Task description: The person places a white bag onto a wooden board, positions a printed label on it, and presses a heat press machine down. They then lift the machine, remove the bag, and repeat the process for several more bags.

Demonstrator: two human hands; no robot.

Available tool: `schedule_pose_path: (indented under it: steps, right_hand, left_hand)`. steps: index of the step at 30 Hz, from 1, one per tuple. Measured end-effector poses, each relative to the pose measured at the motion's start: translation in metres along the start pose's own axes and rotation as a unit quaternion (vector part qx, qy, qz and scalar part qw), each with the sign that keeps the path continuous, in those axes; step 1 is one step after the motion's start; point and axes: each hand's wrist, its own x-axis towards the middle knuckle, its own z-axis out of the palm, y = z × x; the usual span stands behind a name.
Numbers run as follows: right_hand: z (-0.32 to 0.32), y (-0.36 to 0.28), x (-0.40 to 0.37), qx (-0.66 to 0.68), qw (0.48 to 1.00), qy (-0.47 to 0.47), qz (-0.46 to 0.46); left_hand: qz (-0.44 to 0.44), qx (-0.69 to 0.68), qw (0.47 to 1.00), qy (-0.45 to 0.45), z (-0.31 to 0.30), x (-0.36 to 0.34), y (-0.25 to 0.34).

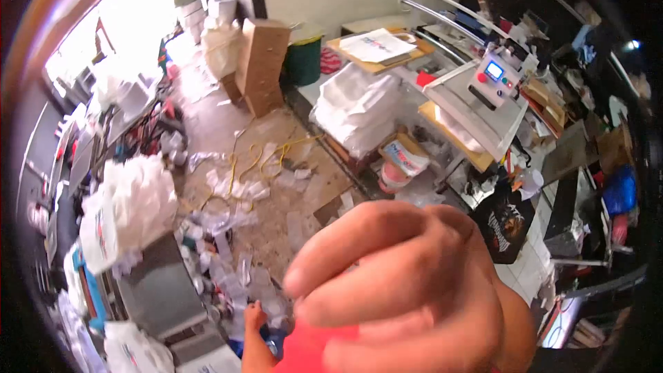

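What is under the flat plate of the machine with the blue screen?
Below the plate, a wooden board shows, with something white on it. The plate hides the rest, so I cannot identify it.

The person's right hand (421, 280) looms large and slightly blurred, raised close to the head camera, its fingers (352, 245) bent and pointing left, the thumb below, apart from them. The right arm (516, 324) shows behind it. Lower left, the left forearm (255, 354) rises to a small, loosely curled left hand (255, 315).
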Motion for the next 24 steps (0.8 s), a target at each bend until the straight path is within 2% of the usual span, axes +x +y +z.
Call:
schedule_pose_path:
  steps: [1, 2, 3, 4, 5, 10, 12, 13, 14, 15, 17, 18, 19, 20, 21, 22, 23, 24]
  right_hand:
    - [-0.008, 0.032, 0.001, -0.01, 1.0, 0.004, -0.004]
    - [-0.014, 0.075, -0.003, -0.042, 0.993, 0.04, -0.101]
    - [-0.025, 0.116, -0.004, -0.069, 0.975, 0.074, -0.197]
    - [-0.041, 0.149, -0.004, -0.092, 0.979, 0.072, -0.169]
    - [-0.049, 0.185, -0.003, -0.089, 0.979, 0.111, -0.149]
    - [-0.071, 0.305, 0.042, -0.056, 0.977, 0.166, -0.122]
    - [-0.066, 0.332, 0.064, -0.013, 0.983, 0.117, -0.143]
    - [-0.073, 0.339, 0.077, -0.019, 0.979, 0.071, -0.19]
    - [-0.078, 0.345, 0.09, -0.025, 0.971, 0.027, -0.237]
    - [-0.084, 0.346, 0.102, -0.026, 0.971, 0.028, -0.234]
    - [-0.086, 0.352, 0.116, -0.023, 0.978, -0.077, -0.194]
    - [-0.074, 0.367, 0.118, -0.022, 0.979, -0.073, -0.187]
    - [-0.056, 0.386, 0.123, -0.107, 0.956, 0.062, -0.265]
    - [-0.044, 0.404, 0.131, -0.187, 0.902, 0.192, -0.338]
    - [-0.051, 0.414, 0.141, -0.152, 0.905, 0.239, -0.317]
    - [-0.065, 0.425, 0.14, -0.151, 0.905, 0.233, -0.321]
    - [-0.083, 0.434, 0.133, -0.132, 0.963, 0.149, -0.182]
    - [-0.094, 0.449, 0.127, -0.109, 0.991, 0.065, -0.035]
  left_hand:
    - [-0.177, -0.25, 0.942, -0.139, -0.007, 0.021, 0.006]
    - [-0.357, -0.389, 0.824, -0.204, -0.015, 0.043, 0.02]
    - [-0.41, -0.422, 0.774, -0.234, -0.022, 0.058, 0.031]
    - [-0.445, -0.438, 0.738, -0.255, -0.03, 0.068, 0.042]
    - [-0.474, -0.439, 0.717, -0.262, -0.033, 0.082, 0.05]
    - [-0.507, -0.462, 0.694, -0.219, -0.014, 0.151, 0.057]
    - [-0.513, -0.527, 0.66, -0.156, -0.006, 0.172, 0.054]
    - [-0.516, -0.461, 0.7, -0.176, -0.007, 0.188, 0.051]
    - [-0.523, -0.441, 0.702, -0.198, -0.009, 0.206, 0.052]
    - [-0.524, -0.436, 0.699, -0.218, -0.01, 0.221, 0.054]
    - [-0.521, -0.425, 0.696, -0.253, -0.007, 0.251, 0.047]
    - [-0.516, -0.42, 0.696, -0.27, -0.004, 0.269, 0.043]
    - [-0.514, -0.417, 0.695, -0.283, 0.0, 0.287, 0.036]
    - [-0.51, -0.414, 0.694, -0.295, 0.005, 0.307, 0.03]
    - [-0.504, -0.412, 0.694, -0.306, 0.012, 0.332, 0.023]
    - [-0.498, -0.412, 0.695, -0.316, 0.019, 0.36, 0.015]
    - [-0.487, -0.41, 0.699, -0.325, 0.024, 0.39, 0.005]
    - [-0.482, -0.411, 0.701, -0.328, 0.029, 0.422, -0.006]
